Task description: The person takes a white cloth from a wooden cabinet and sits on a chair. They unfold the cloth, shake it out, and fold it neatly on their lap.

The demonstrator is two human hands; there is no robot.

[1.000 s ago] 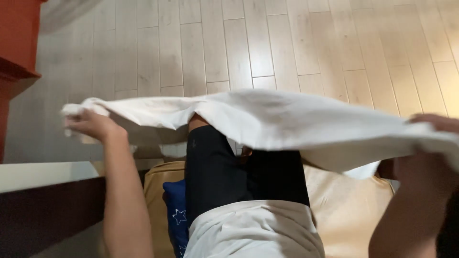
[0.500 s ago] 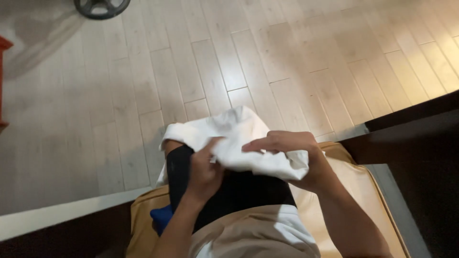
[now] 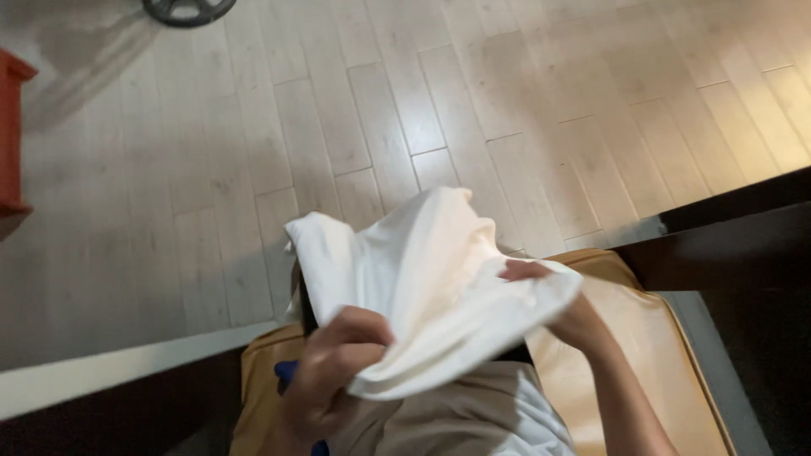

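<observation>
While both hands grip the white cloth (image 3: 431,287) over the lap, the left hand (image 3: 334,371) clamps its lower edge at seven o'clock and the right hand (image 3: 562,308) pinches the fold at three o'clock, mostly hidden beneath it. Around them lie a tan cushion (image 3: 650,355), pale plank floor (image 3: 355,110), a red cabinet (image 3: 13,135) at nine o'clock and a dark wheel (image 3: 187,8) at eleven.

L hand (image 3: 334,371) low at centre, fingers (image 3: 359,325) curled into a closed grip, knuckles twd camera, forearm dropping out of frame. R hand (image 3: 553,308) raised just beside it, mostly hidden, fingertips showing; R forearm runs down to lower right.
</observation>
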